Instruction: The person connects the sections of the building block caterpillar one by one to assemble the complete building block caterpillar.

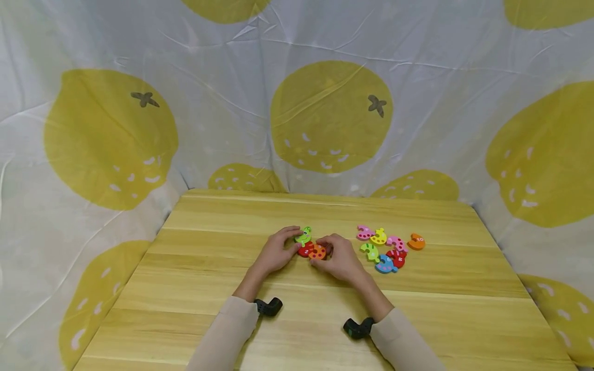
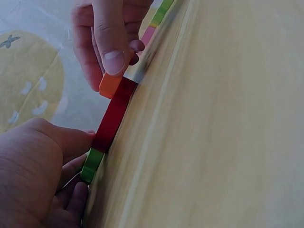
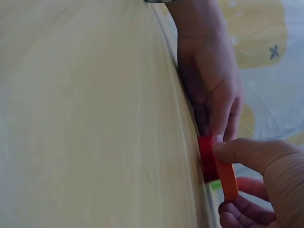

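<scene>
My right hand [image 1: 341, 259] pinches an orange puzzle piece [image 1: 317, 252] with red dots between thumb and fingers. In the left wrist view that orange piece [image 2: 111, 85] sits slightly higher than the red piece [image 2: 115, 114], overlapping its end. The red piece [image 1: 306, 250], marked 2, lies flat on the table, joined to a green head piece [image 1: 303, 236] with a face. My left hand [image 1: 278, 251] holds these two from the left, thumb against the red piece and fingers around the green one [image 2: 92, 165].
Right of my hands lie several more numbered pieces: pink [image 1: 364, 233], yellow [image 1: 378, 236], another pink [image 1: 397, 243], light green [image 1: 369, 252], blue [image 1: 386, 264], red [image 1: 396, 258] and orange [image 1: 416, 241]. The wooden table [image 1: 185, 288] ends at a lemon-print curtain [image 1: 223, 113].
</scene>
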Demonstrator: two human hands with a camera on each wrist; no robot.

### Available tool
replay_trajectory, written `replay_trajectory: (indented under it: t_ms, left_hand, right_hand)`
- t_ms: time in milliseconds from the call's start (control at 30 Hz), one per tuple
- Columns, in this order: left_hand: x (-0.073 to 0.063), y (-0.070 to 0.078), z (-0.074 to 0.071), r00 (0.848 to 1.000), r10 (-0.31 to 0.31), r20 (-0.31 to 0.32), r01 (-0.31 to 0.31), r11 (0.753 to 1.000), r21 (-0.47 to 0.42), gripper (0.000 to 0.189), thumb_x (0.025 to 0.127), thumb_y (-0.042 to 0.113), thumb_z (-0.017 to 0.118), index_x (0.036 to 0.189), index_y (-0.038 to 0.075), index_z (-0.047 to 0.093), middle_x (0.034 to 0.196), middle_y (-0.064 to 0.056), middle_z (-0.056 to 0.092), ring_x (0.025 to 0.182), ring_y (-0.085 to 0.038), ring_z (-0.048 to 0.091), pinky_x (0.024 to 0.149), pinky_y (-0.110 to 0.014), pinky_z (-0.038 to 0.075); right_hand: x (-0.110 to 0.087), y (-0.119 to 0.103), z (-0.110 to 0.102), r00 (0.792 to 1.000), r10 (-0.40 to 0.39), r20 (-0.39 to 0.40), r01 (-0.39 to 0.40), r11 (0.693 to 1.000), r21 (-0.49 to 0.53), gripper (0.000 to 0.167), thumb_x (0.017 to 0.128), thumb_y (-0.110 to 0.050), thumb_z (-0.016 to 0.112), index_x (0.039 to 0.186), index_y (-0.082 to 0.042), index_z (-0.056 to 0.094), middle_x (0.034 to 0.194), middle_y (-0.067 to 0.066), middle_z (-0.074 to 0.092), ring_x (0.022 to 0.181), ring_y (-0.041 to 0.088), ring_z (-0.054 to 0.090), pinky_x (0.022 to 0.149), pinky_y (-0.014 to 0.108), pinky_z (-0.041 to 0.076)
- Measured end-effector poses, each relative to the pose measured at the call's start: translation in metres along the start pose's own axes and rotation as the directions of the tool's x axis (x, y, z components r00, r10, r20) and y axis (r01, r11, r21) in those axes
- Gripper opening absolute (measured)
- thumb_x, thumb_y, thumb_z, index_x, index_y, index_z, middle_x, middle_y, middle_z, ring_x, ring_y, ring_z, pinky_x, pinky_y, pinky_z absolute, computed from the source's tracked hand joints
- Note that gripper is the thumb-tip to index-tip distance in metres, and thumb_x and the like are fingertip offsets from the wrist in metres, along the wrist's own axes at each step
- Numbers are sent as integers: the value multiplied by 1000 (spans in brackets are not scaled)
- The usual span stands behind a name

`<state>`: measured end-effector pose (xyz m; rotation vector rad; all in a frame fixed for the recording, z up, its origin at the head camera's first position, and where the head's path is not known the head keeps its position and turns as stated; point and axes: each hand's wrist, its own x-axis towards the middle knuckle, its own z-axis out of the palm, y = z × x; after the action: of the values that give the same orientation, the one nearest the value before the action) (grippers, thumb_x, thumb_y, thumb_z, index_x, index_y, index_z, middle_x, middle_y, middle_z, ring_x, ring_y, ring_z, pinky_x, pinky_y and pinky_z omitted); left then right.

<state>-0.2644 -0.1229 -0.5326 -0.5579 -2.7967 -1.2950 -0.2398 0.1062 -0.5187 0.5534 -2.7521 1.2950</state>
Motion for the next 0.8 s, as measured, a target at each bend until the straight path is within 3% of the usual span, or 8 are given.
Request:
replay_trajectory:
  t_ms: [467, 667, 800]
  left_hand:
    - [-2, 4, -2, 1000, -5, 5, 5, 1000, 1, 39, 100, 23, 68, 138, 12, 67, 153, -5, 55, 147, -30, 45, 123, -50, 34]
    - [-2, 3, -2, 1000, 15, 7, -15, 998, 53, 56, 90, 37, 80, 138, 12, 66, 152, -7, 55, 145, -31, 47, 121, -51, 37]
    - [-1, 3, -3, 1000, -2, 28, -1, 996, 88, 69, 83, 45, 85, 140, 12, 63, 156, -6, 50, 147, -32, 44, 121, -54, 36]
  right_hand:
    - [1, 0, 6, 997, 82, 12, -81, 996, -40, 48, 75, -28, 94, 114, -6, 77, 93, -1, 64, 82, 13, 56, 73, 26, 48]
    - [2, -2, 11, 997, 72, -16, -72, 997, -9, 49, 72, -28, 96, 110, -6, 76, 91, 1, 64, 80, 15, 56, 70, 24, 46]
    - [2, -3, 10, 997, 73, 8, -73, 997, -1, 51, 71, -31, 97, 111, -7, 75, 91, 1, 65, 82, 16, 57, 72, 25, 47]
